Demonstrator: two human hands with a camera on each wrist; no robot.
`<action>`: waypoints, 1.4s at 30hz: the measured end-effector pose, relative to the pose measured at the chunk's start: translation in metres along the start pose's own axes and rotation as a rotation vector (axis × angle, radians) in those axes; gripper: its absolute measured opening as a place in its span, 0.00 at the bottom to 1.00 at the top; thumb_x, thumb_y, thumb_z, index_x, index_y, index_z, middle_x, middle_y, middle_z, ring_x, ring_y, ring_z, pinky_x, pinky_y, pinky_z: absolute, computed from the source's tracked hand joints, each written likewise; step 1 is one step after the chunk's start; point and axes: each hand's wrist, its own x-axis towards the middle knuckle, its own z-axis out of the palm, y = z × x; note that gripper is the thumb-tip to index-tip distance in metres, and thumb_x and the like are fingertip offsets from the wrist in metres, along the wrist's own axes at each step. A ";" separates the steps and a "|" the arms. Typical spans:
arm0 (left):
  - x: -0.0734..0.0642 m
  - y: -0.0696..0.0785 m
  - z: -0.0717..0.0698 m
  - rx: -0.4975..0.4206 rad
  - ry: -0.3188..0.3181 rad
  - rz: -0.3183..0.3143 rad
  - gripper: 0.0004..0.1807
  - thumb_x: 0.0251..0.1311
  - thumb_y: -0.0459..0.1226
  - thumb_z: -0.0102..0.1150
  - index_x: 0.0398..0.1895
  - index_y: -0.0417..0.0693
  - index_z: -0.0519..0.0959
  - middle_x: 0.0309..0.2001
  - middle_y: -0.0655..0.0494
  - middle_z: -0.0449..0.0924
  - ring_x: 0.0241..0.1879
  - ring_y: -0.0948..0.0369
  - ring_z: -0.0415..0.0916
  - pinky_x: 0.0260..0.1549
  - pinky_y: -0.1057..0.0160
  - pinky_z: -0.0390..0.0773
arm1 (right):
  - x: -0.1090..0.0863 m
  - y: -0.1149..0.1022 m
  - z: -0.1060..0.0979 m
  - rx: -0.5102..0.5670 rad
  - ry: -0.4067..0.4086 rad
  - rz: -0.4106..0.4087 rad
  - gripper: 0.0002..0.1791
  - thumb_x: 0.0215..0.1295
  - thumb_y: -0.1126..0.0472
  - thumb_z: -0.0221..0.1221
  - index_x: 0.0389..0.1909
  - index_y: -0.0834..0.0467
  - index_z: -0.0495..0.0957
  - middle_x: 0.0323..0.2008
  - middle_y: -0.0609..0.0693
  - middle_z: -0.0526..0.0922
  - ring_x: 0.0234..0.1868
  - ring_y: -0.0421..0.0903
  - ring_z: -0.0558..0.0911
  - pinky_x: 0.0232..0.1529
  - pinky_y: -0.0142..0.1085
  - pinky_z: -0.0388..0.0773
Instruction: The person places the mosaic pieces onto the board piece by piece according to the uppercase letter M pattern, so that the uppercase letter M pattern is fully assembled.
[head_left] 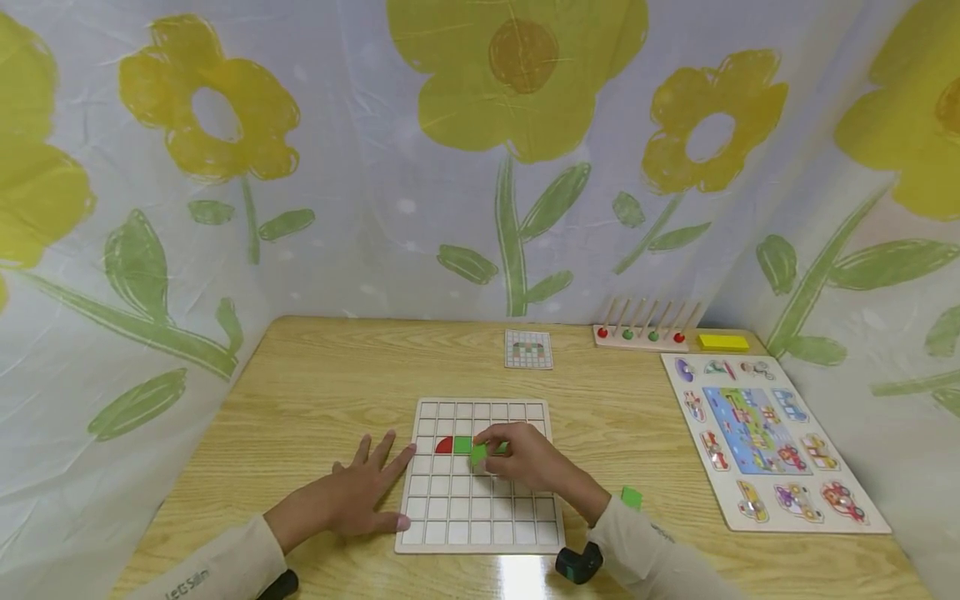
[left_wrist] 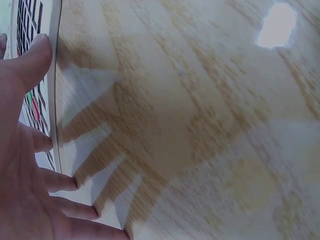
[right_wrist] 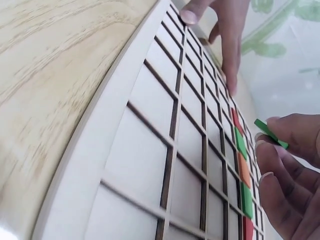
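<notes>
A white grid board [head_left: 459, 507] lies on the wooden table. My left hand [head_left: 358, 493] is spread flat at its left side, thumb and index finger reaching the board's edge. Over the board, my right hand [head_left: 531, 458] pinches a green square tile [right_wrist: 270, 133] between thumb and fingers, tilted and clear of the grid in the right wrist view. One row of the grid holds a rounded red piece [head_left: 445, 445], a green tile [head_left: 462, 445], an orange tile [right_wrist: 244, 169], another green tile [right_wrist: 246, 199] and a red piece [right_wrist: 248, 228]. My right hand partly hides that row in the head view.
A loose green tile [head_left: 632, 498] lies beside my right sleeve. Behind the board is a small pattern card [head_left: 528, 349]. A peg rack with beads [head_left: 641, 337], a yellow block [head_left: 723, 342] and a vehicle puzzle board [head_left: 780, 510] stand at the right. A flowered curtain surrounds the table.
</notes>
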 end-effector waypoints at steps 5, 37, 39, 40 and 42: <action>0.000 0.000 0.001 -0.005 0.007 0.004 0.57 0.60 0.69 0.55 0.81 0.49 0.47 0.79 0.29 0.39 0.72 0.21 0.41 0.50 0.16 0.60 | 0.004 -0.004 0.006 -0.017 0.005 -0.002 0.15 0.64 0.65 0.66 0.51 0.60 0.83 0.32 0.46 0.82 0.19 0.33 0.68 0.24 0.26 0.70; 0.000 0.000 0.001 0.000 0.007 -0.005 0.56 0.60 0.70 0.54 0.81 0.49 0.47 0.78 0.30 0.41 0.72 0.22 0.41 0.49 0.17 0.61 | 0.034 -0.014 0.041 -0.032 -0.015 0.071 0.13 0.61 0.63 0.69 0.47 0.57 0.86 0.25 0.40 0.82 0.23 0.33 0.73 0.29 0.26 0.71; 0.000 0.000 0.000 -0.001 0.005 -0.004 0.56 0.60 0.69 0.54 0.81 0.49 0.47 0.78 0.29 0.41 0.72 0.22 0.40 0.49 0.16 0.61 | 0.034 -0.014 0.042 -0.041 -0.011 0.080 0.13 0.61 0.63 0.70 0.47 0.56 0.86 0.23 0.40 0.81 0.23 0.32 0.72 0.30 0.26 0.71; 0.000 0.000 0.000 0.000 0.005 -0.003 0.56 0.60 0.69 0.54 0.81 0.49 0.47 0.78 0.29 0.41 0.72 0.22 0.41 0.49 0.16 0.61 | 0.035 -0.014 0.043 -0.047 -0.008 0.087 0.13 0.61 0.62 0.70 0.47 0.55 0.86 0.23 0.39 0.80 0.22 0.32 0.72 0.30 0.26 0.71; 0.000 0.000 0.001 0.001 0.007 -0.004 0.56 0.60 0.69 0.54 0.81 0.49 0.47 0.78 0.29 0.41 0.72 0.22 0.41 0.49 0.16 0.61 | 0.035 -0.016 0.044 -0.058 0.000 0.094 0.12 0.60 0.62 0.71 0.46 0.54 0.86 0.22 0.39 0.79 0.23 0.32 0.71 0.31 0.26 0.71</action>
